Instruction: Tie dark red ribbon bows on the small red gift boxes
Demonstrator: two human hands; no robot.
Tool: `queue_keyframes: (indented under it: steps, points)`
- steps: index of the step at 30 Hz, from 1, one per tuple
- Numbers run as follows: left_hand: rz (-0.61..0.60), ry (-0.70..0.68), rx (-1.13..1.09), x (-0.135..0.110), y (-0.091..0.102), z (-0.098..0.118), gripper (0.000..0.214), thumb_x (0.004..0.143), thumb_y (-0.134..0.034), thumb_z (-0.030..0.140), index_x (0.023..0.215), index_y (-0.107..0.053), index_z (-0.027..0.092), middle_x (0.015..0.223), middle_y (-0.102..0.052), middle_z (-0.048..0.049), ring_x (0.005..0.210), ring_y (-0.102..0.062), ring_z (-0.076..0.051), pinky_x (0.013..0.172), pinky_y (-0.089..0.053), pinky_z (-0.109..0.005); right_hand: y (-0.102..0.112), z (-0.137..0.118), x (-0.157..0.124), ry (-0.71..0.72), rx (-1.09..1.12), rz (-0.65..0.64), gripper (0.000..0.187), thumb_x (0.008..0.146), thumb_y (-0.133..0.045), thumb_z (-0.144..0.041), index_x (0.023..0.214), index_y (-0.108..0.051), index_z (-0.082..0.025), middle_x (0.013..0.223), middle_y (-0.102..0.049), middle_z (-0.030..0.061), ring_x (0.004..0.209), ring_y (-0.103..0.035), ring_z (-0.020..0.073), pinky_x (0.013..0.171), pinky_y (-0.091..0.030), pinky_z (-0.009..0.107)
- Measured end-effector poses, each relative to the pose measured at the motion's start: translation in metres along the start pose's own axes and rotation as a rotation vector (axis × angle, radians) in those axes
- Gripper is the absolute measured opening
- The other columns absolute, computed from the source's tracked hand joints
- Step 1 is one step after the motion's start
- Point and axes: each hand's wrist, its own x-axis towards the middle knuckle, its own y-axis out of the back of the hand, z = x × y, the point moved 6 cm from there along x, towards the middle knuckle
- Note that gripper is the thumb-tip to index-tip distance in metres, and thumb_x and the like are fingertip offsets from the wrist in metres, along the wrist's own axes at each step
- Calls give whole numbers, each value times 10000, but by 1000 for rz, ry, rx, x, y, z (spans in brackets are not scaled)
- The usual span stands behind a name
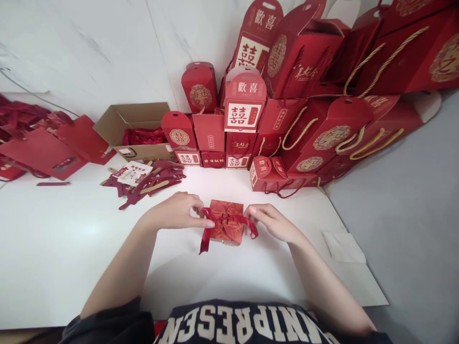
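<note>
A small red patterned gift box (226,232) sits on the white table in front of me, its top flaps folded together. A dark red ribbon (233,218) runs across its top, threaded through slots at the middle. On the box's left side, my left hand (181,211) has its thumb and fingers closed on the ribbon, and one tail hangs down toward me. Over at the right side, my right hand (272,221) pinches the ribbon's other end, which curls down past the fingers. A twisted gold cord (231,243) shows along the box's near edge.
Stacked red gift boxes (244,114) with cord handles stand along the wall. A pile of dark red strips (158,184) with a white card (135,173) lies at left. Behind it is an open cardboard box (143,152); red bags (50,148) stand far left, a white tissue (344,247) right.
</note>
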Motion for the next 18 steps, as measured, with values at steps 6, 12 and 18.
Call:
queue_keyframes:
  steps: [6,12,18]
  points:
    - [-120,-162,-235,3,-9,12,282,811,-637,429,886,-709,166,901,-654,-42,804,-594,-154,780,-434,-244,-12,12,5,-105,-45,59,335,849,-623,-472,717,-555,-172,475,-512,-54,412,-454,76,449,-361,203]
    - [-361,32,-582,5,-24,-15,331,719,-743,408,875,-647,132,576,-589,16,528,-554,-115,538,-410,-214,-5,7,5,-14,-38,-10,304,881,-604,-395,698,-539,-161,608,-579,-15,578,-544,99,598,-422,229]
    - [-351,-85,-501,13,-31,-16,323,709,-746,433,820,-705,132,627,-517,17,559,-436,-80,519,-337,-198,-5,2,5,7,-132,24,336,905,-564,-410,683,-540,-159,622,-558,-19,577,-485,88,594,-378,228]
